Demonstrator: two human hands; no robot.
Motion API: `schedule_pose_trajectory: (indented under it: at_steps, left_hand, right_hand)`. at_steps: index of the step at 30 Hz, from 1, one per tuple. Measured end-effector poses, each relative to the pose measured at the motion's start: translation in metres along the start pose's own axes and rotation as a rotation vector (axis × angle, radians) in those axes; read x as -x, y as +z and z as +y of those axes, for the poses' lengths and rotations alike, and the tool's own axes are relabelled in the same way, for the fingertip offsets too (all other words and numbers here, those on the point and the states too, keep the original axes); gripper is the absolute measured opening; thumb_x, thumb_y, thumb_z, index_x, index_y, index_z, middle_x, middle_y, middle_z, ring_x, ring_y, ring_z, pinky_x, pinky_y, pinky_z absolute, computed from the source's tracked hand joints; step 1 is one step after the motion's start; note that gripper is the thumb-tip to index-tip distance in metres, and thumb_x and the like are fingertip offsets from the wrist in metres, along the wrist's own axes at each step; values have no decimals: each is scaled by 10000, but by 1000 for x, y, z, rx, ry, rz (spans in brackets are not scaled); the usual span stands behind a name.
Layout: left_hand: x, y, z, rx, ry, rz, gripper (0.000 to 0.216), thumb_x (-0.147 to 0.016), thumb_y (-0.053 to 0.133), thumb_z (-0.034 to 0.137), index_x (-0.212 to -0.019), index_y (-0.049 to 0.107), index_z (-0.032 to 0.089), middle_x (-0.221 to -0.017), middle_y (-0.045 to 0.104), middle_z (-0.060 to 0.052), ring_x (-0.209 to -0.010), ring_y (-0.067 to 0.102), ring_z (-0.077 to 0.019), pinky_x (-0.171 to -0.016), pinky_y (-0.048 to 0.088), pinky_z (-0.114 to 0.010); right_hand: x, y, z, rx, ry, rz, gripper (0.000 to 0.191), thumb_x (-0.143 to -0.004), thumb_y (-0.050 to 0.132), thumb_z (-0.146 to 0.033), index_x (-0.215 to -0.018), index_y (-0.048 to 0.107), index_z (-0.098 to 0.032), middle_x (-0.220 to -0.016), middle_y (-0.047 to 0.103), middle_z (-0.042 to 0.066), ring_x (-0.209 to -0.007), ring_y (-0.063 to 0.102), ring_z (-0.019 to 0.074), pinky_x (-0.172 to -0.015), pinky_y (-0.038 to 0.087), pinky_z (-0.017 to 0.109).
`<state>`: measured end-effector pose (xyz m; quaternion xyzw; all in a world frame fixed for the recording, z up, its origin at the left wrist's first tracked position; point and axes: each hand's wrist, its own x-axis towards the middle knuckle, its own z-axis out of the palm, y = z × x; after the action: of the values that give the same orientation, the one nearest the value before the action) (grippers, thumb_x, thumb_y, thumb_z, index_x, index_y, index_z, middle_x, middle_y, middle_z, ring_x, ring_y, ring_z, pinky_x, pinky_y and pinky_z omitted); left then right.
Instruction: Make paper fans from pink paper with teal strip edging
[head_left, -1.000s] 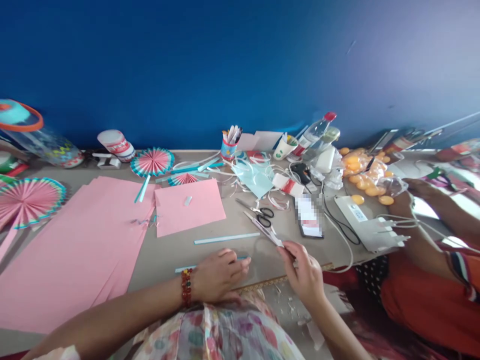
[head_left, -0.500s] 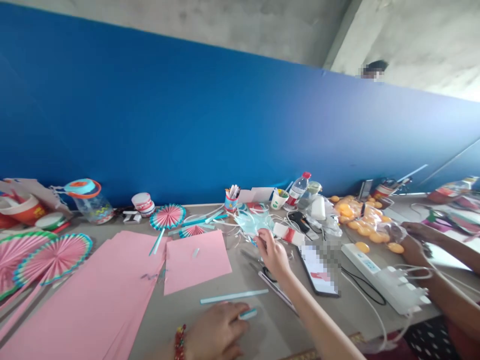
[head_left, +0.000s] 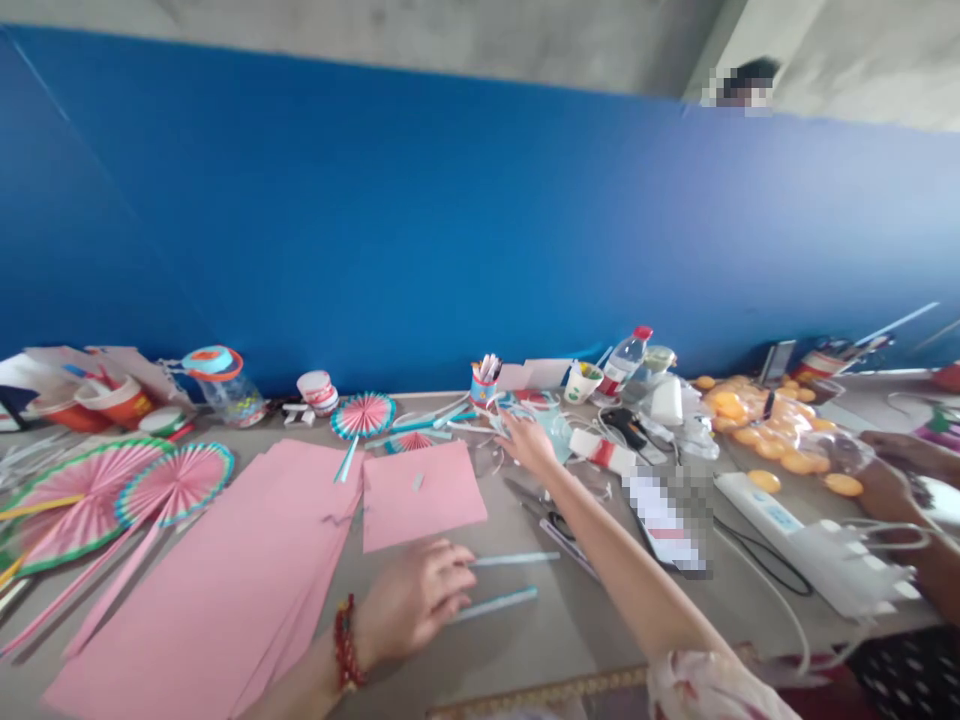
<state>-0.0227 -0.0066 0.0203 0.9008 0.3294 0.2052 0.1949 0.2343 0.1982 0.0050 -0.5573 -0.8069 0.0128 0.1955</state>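
Note:
My left hand (head_left: 416,600), with a red beaded bracelet at the wrist, hovers or rests low over the table, fingers loosely bent and apart. Two pale blue strips, an upper strip (head_left: 517,559) and a lower strip (head_left: 499,605), run rightward from beside its fingertips; their left ends are hidden by the hand. Further back, my right hand (head_left: 529,443) reaches with spread fingers over a heap of thin white and blue strips (head_left: 491,428). A light blue sheet-like piece (head_left: 553,432) lies just right of it. Motion blurs the fingertips, and I see nothing held.
Pink paper sheets (head_left: 225,560) lie left, near folded paper fans (head_left: 180,485). Scissors (head_left: 559,525), a phone (head_left: 664,520) and a power strip (head_left: 817,540) lie right. A bottle (head_left: 626,360) stands behind. Another person's arm (head_left: 911,515) is beside orange balls (head_left: 795,430).
My left hand has moved back and left off the lower strip, uncovering more of it. My right hand has moved left and back, from the light blue piece to the thin strips. The view has shifted.

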Motion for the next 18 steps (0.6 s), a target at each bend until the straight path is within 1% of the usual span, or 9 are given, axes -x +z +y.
schedule_pose_trajectory:
  at_steps: [3, 4, 7, 8, 9, 11, 13, 16, 18]
  left_hand:
    - [28, -8, -10, 64, -160, 76, 190, -988, 470, 246, -1066, 642, 236, -1078, 684, -44, -990, 637, -180, -888, 510, -309]
    - [39, -7, -13, 75, -219, 106, 197, -993, 458, 246, -1050, 647, 233, -1054, 681, -47, -980, 639, -181, -875, 515, -309]
    - [65, 1, -20, 119, -372, 154, 205, -997, 443, 227, -1026, 646, 231, -1041, 670, -48, -993, 642, -182, -878, 526, -309]
    - [69, 4, -22, 123, -405, 164, 200, -994, 447, 220, -1029, 643, 232, -1047, 669, -45, -1002, 642, -182, -885, 529, -309]
    - [71, 6, -23, 116, -426, 175, 192, -990, 454, 213, -1036, 639, 232, -1054, 667, -44, -1006, 643, -182, -888, 531, -311]
    - [67, 9, -24, 73, -444, 178, 176, -977, 477, 203, -1063, 628, 232, -1075, 660, -43, -1006, 642, -186, -890, 534, -319]
    - [54, 11, -24, 9, -442, 153, 173, -961, 515, 202, -1103, 611, 229, -1105, 642, -51, -1014, 631, -198, -897, 530, -341]
    - [30, 14, -21, -83, -410, 94, 201, -926, 592, 226, -1127, 591, 217, -1127, 609, -65, -1044, 592, -226, -902, 517, -381]
    - [17, 17, -19, -126, -372, 52, 197, -903, 634, 255, -1089, 599, 202, -1119, 591, -73, -1054, 564, -244, -900, 506, -398]
  right_hand:
    - [25, -8, -10, -75, -14, -18, 433, -948, 532, -351, -1336, 553, -161, -1277, 631, 167, -1165, 565, 296, -992, 428, 430]
    - [38, -12, -16, -106, -26, -35, 391, -970, 495, -360, -1303, 573, -170, -1262, 637, 156, -1137, 582, 278, -976, 441, 414]
    - [85, -24, -39, -209, -134, -159, 228, -964, 514, -334, -1074, 678, -221, -973, 719, 52, -880, 662, 185, -806, 508, 290]
    - [101, -25, -48, -246, -197, -210, 191, -953, 539, -337, -999, 695, -236, -926, 720, 32, -859, 663, 177, -788, 508, 280]
    - [115, -25, -56, -295, -265, -243, 178, -951, 550, -327, -984, 696, -231, -943, 720, 41, -897, 659, 190, -812, 504, 301]
    - [137, -22, -72, -322, -331, -281, 155, -930, 590, -294, -1035, 679, -223, -1015, 711, 60, -977, 633, 218, -861, 492, 340]
    - [149, -15, -86, -272, -331, -314, 162, -912, 610, -250, -1062, 655, -209, -1044, 688, 78, -988, 607, 239, -860, 482, 362]
    - [153, -6, -100, -211, -290, -316, 68, -898, 587, -181, -951, 626, -199, -978, 661, 75, -924, 584, 239, -805, 470, 354]
    - [152, -2, -104, -219, -281, -312, 75, -886, 561, -137, -901, 598, -201, -944, 647, 64, -909, 577, 235, -797, 461, 348]
